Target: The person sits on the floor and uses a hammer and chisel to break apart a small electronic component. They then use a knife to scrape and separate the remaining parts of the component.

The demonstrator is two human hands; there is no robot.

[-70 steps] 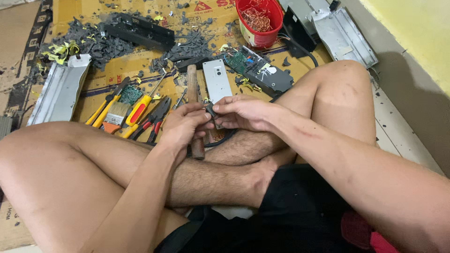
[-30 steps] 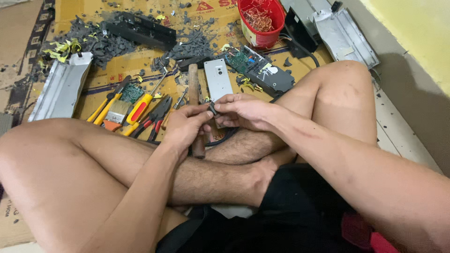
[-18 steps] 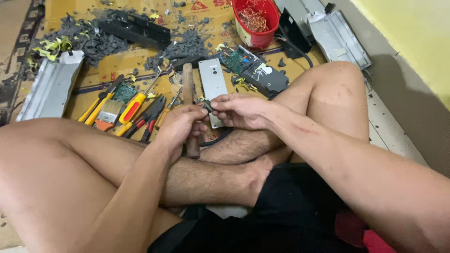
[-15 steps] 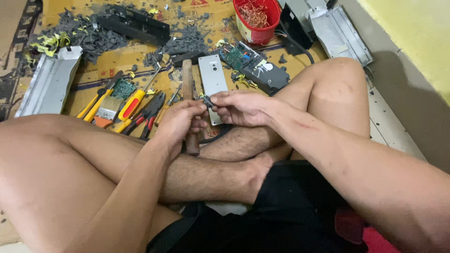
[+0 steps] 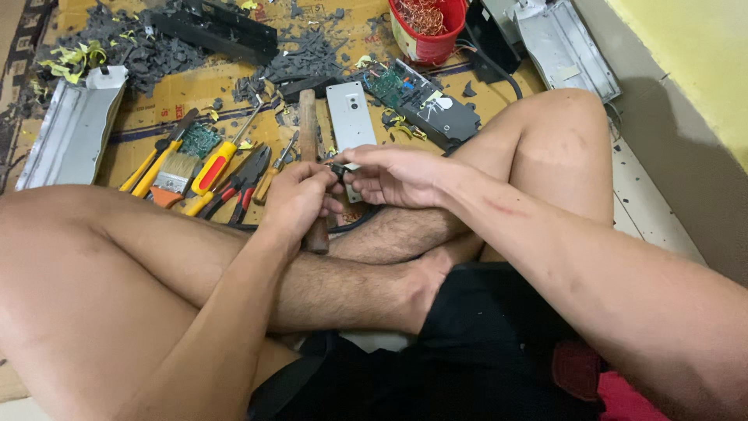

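Both hands have drifted slightly toward the tools, camera tipping down.
From the head view I see my left hand (image 5: 300, 199) and right hand (image 5: 393, 173) both pinching a small dark part (image 5: 338, 169) above my crossed legs, fingertips closed on it, apparently to steady it; a hammer (image 5: 310, 148) lies beneath.

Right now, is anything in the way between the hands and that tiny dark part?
Nothing visible: the left hand and right hand both pinch the small dark part directly, above the crossed legs.

My head tips down and the red bucket (image 5: 427, 30) slides to the top edge; my left hand (image 5: 300, 204) and right hand (image 5: 397, 175) lift the small dark part (image 5: 337, 168) slightly higher.
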